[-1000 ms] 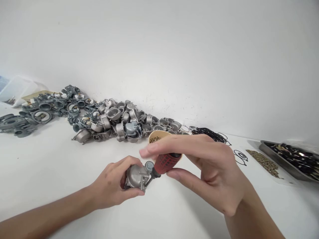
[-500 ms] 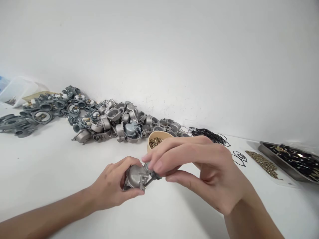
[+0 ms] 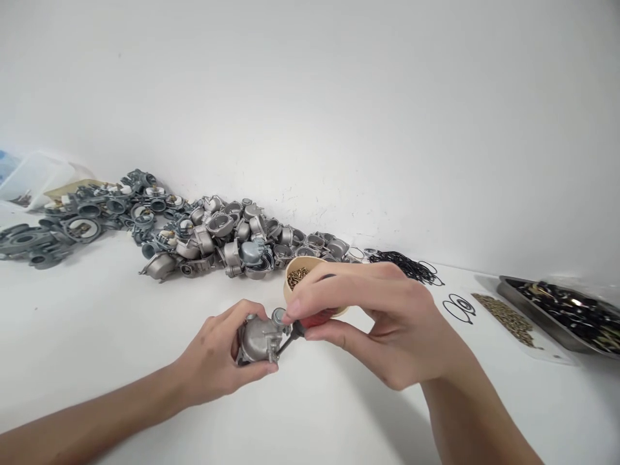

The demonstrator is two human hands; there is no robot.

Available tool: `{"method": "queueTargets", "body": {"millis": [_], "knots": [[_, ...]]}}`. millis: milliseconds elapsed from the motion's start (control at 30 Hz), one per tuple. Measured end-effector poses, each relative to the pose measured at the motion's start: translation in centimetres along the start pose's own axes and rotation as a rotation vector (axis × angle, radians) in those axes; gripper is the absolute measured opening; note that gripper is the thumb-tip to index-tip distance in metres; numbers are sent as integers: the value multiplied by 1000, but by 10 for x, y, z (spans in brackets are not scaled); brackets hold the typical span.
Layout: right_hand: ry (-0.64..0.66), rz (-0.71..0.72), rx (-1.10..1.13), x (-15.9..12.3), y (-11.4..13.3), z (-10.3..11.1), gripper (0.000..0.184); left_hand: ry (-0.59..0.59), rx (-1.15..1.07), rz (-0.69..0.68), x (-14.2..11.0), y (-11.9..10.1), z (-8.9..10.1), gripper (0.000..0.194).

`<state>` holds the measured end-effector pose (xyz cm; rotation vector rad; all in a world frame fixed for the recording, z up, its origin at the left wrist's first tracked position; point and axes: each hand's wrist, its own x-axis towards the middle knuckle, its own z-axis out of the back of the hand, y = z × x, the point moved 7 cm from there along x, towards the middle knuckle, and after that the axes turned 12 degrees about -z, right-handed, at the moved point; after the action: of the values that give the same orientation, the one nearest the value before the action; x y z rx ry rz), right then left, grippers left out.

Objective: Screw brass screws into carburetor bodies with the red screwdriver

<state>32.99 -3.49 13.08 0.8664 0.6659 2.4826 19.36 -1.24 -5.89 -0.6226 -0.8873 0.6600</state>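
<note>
My left hand (image 3: 220, 358) grips a small silver metal carburetor part (image 3: 256, 337) resting on the white table (image 3: 97, 323). My right hand (image 3: 372, 320) is wrapped around a red-handled screwdriver (image 3: 317, 318), whose dark shaft touches the part's right side. My fingers cover most of the red handle. Just behind my right hand stands a tan bowl (image 3: 295, 274) with small brass screws in it.
A long heap of silver and grey metal parts (image 3: 213, 232) lies along the wall at the back left. Black rubber rings (image 3: 407, 265) lie behind the bowl. At the right sit loose brass screws (image 3: 508, 316) and a metal tray (image 3: 557, 307) of dark parts.
My right hand has twisted around the screwdriver handle, so less red shows. Both hands and the part have shifted slightly left and up in the view.
</note>
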Motion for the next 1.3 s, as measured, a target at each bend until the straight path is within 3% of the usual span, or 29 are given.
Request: {"method": "queueTargets", "body": {"millis": [133, 333, 467, 567, 633, 767, 933, 1033, 1167, 1267, 1300], "knots": [[-28, -50, -68, -2, -1, 2, 23, -27, -65, 110, 1, 2, 1, 45], [-26, -133, -170, -4, -2, 13, 16, -20, -86, 122, 2, 2, -2, 42], [-147, -171, -241, -16, -11, 54, 15, -11, -116, 116, 3, 3, -3, 43], [-341, -364, -357, -28, -39, 90, 22, 6, -100, 119, 4, 2, -3, 44], [-414, -545, -386, -36, -68, 103, 28, 18, -94, 123, 4, 1, -2, 44], [-207, -872, -339, -43, -132, 88, 28, 44, -82, 133, 3, 0, -2, 43], [113, -991, -369, -49, -169, 60, 13, 67, -29, 129, 4, 1, -2, 42], [222, -1059, -401, -56, -181, 51, 22, 74, 0, 116, 5, 0, -1, 43], [255, -1091, -440, -54, -179, 53, 25, 93, -16, 100, 5, 0, -2, 43], [203, -1042, -468, -49, -148, 66, 22, 76, -18, 94, 5, 1, 0, 42], [103, -934, -497, -45, -128, 75, 22, 65, -21, 84, 6, 1, 1, 43]]}}
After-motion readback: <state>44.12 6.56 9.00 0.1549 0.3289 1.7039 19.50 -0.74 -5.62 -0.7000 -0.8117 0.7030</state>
